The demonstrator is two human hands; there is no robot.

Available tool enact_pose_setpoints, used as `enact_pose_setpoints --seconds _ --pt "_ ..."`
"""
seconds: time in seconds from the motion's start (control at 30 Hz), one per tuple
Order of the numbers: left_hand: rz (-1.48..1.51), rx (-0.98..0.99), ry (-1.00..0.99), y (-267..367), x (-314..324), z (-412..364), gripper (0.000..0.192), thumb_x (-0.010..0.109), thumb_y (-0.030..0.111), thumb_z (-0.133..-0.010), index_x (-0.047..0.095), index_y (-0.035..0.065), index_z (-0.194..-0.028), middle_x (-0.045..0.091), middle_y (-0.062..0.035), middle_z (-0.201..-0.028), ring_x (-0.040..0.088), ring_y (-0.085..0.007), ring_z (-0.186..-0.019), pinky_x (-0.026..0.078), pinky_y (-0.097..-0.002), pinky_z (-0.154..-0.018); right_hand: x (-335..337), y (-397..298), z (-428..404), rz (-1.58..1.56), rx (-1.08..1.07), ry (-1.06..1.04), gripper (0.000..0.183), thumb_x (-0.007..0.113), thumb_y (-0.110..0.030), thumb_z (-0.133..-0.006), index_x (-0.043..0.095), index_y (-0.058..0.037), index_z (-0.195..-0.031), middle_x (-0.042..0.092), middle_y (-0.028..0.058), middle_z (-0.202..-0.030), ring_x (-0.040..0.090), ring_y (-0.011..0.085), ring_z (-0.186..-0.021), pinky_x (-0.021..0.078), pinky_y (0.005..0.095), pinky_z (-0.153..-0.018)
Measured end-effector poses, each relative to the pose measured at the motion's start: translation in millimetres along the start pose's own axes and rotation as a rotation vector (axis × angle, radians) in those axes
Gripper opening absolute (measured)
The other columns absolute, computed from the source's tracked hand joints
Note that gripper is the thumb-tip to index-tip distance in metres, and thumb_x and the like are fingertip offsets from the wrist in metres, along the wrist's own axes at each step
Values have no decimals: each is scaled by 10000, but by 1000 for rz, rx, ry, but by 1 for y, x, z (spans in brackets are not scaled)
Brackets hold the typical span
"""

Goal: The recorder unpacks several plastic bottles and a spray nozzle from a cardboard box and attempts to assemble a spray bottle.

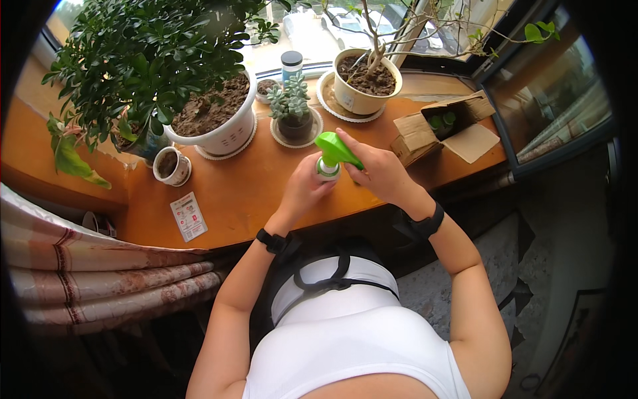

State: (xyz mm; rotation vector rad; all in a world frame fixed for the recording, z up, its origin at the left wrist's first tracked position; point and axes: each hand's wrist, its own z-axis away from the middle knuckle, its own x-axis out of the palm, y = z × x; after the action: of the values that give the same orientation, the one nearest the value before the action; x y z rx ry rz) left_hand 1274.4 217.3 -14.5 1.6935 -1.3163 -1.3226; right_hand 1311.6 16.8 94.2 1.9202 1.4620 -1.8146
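My left hand (304, 184) is wrapped around a white spray bottle (329, 178), whose body is mostly hidden by the fingers. A bright green trigger spray head (333, 147) sits over the bottle's neck, tilted to the upper left. My right hand (381, 169) holds that spray head from the right, with a finger along its top. Whether the head is screwed down tight cannot be told. Just beyond the bottle stands a succulent in a dark pot (295, 124), on a white scalloped saucer (316, 130).
A large leafy plant in a white pot (234, 124) fills the left; a small white pot (171, 167) stands nearby. Behind are a lidded jar (291, 65) and a cream pot (366, 95). An open cardboard box (416, 132) lies right. A printed card (188, 217) and curtain (109, 279) are front left.
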Motion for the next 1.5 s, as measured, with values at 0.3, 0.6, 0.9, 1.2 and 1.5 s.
enact_pose_setpoints --seconds 0.3,0.6,0.9,1.2,1.5 --pt "134 -47 -9 -3 -2 0 594 811 39 -745 558 10 -1282 621 -173 -1241 627 -341 -1119 509 -392 -939 4 -4 0 152 28 -39 753 681 -104 -860 379 -179 -1546 655 170 -893 659 341 -731 531 416 -669" --pt "134 -55 21 -8 0 0 574 830 94 -737 582 2 -1246 640 -171 -1207 635 -335 -1109 508 -394 -943 9 -14 1 319 67 -44 739 718 -204 -850 418 -131 -1521 641 151 -738 636 341 -614 512 419 -579" --pt "112 -46 41 -3 0 1 591 831 142 -766 562 5 -1274 635 -173 -1208 629 -358 -1112 508 -394 -951 4 -18 -2 325 58 -68 762 726 -305 -865 406 -69 -1515 640 164 -717 638 344 -609 513 411 -580" --pt "126 -147 135 15 1 -15 406 813 131 -785 625 6 -1122 639 -182 -1114 648 -334 -1012 519 -405 -815 0 -18 7 90 141 -92 731 656 -338 -927 372 -18 -1518 653 139 -713 657 291 -587 523 378 -598" --pt "83 99 62 3 -9 -22 447 793 79 -782 623 4 -1188 652 -156 -1079 670 -295 -954 522 -362 -835 9 4 1 -179 161 272 611 584 -118 -906 438 -68 -1497 672 160 -1046 678 276 -888 548 356 -739"
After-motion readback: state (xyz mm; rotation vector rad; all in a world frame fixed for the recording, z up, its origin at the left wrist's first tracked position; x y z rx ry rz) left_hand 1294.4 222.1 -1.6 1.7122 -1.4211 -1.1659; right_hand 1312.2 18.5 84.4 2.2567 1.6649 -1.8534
